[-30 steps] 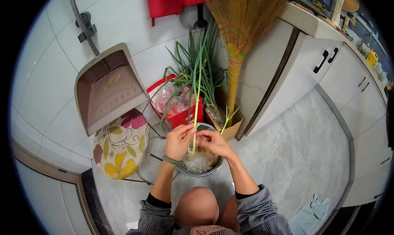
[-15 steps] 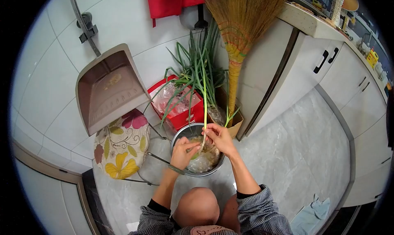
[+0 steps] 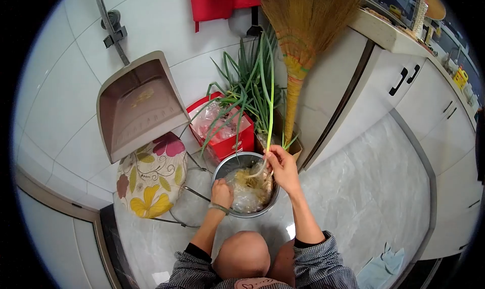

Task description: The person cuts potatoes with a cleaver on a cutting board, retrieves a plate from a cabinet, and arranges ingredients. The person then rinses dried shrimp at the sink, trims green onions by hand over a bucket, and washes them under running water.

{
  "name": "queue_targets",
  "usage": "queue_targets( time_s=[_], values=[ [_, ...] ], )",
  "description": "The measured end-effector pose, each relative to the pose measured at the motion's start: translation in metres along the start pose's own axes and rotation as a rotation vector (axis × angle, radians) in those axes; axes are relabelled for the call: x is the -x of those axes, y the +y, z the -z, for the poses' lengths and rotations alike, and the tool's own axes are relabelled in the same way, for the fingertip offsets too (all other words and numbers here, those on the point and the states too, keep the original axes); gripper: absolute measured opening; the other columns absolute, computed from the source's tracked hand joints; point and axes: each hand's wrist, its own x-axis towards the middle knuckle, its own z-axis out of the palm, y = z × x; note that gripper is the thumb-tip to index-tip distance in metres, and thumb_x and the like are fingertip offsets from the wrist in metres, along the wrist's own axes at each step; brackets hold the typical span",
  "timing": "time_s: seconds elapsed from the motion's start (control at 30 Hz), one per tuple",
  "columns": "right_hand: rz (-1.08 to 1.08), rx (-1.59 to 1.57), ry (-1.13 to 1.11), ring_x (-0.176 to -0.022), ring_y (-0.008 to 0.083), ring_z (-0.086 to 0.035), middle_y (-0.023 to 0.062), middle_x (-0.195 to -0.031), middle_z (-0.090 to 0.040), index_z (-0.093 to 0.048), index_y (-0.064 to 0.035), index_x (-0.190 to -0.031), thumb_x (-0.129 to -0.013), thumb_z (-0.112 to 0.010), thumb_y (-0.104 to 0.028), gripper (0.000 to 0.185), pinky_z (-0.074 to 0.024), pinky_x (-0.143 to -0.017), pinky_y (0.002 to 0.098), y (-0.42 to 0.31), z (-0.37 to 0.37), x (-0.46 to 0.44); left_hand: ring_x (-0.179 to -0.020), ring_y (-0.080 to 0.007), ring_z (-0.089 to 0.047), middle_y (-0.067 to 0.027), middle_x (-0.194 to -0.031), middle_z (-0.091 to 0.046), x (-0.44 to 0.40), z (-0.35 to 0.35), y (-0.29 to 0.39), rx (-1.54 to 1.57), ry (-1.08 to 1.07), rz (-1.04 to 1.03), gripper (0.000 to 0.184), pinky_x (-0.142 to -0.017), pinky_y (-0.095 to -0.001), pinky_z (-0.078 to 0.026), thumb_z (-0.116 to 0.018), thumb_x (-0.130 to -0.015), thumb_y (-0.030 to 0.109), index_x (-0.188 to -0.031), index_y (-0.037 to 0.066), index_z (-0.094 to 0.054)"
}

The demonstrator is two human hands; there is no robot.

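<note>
My right hand (image 3: 283, 169) pinches a green onion (image 3: 271, 118) near its white lower end. Its long green leaves rise above the hand, and the pale root end curves down over a metal bucket (image 3: 235, 156). My left hand (image 3: 222, 194) is closed at the bucket's left side, its fingers curled down and partly hidden; what they hold, if anything, I cannot make out. Inside the bucket are clear plastic (image 3: 245, 200) and brownish scraps with roots (image 3: 255, 180). Behind it a bunch of green onions (image 3: 252, 82) leans against the wall.
A red box (image 3: 237, 143) with plastic bags stands behind the bucket. To the left are a floral stool (image 3: 151, 180) and a brown dustpan (image 3: 141, 107). An upright straw broom (image 3: 293, 97) rests beside white cabinets (image 3: 389, 82). A pale blue cloth (image 3: 381, 269) lies on the floor.
My left hand has moved down and away from the green onion, its fingers curling closed. My right hand has shifted slightly right with the onion. The view has shifted a little.
</note>
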Motion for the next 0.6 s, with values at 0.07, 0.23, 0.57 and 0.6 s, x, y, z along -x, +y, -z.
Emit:
queue_targets(
  time_s=[0.07,0.23,0.57,0.6],
  values=[
    [0.013,0.007,0.009,-0.063,0.0054,-0.049,0.0000,-0.078,-0.059,-0.058,0.0001,-0.102,-0.094,-0.050,-0.012,0.017,-0.0423,-0.056,0.0206,-0.004,0.004,0.001,-0.085,-0.0333,-0.054,-0.0143,-0.080,-0.055,0.000,0.008,0.006,-0.036,-0.035,0.032,0.007,-0.078,-0.0404,-0.045,-0.068,-0.065,0.004,-0.072,0.001,-0.066],
    [0.002,-0.004,-0.046,-0.064,0.0053,-0.049,0.0000,-0.081,-0.058,-0.057,0.0007,-0.101,-0.094,-0.049,-0.012,0.016,-0.0430,-0.057,0.0204,-0.001,0.007,0.000,-0.091,-0.0335,-0.054,-0.0129,-0.088,-0.056,-0.014,0.056,0.040,0.244,0.028,-0.011,0.023,-0.082,-0.0395,-0.045,-0.069,-0.067,0.005,-0.089,0.002,-0.063],
    [-0.021,-0.066,-0.143,-0.068,0.0060,-0.049,-0.0005,-0.079,-0.056,-0.057,0.0000,-0.101,-0.095,-0.047,-0.013,0.017,-0.0425,-0.063,0.0212,0.003,0.001,0.000,-0.073,-0.0175,-0.055,-0.0109,-0.097,-0.064,-0.061,0.072,0.076,0.679,-0.081,-0.191,0.024,-0.064,-0.0293,-0.044,-0.065,-0.083,0.015,-0.104,0.004,-0.064],
    [-0.004,-0.046,-0.155,-0.068,0.0061,-0.049,-0.0005,-0.078,-0.056,-0.057,-0.0002,-0.101,-0.095,-0.047,-0.013,0.017,-0.0423,-0.063,0.0213,0.004,0.001,0.000,-0.071,-0.0160,-0.054,-0.0106,-0.095,-0.065,-0.062,0.072,0.075,0.660,-0.111,-0.140,0.024,-0.062,-0.0288,-0.044,-0.065,-0.084,0.015,-0.105,0.004,-0.064]
  ],
)
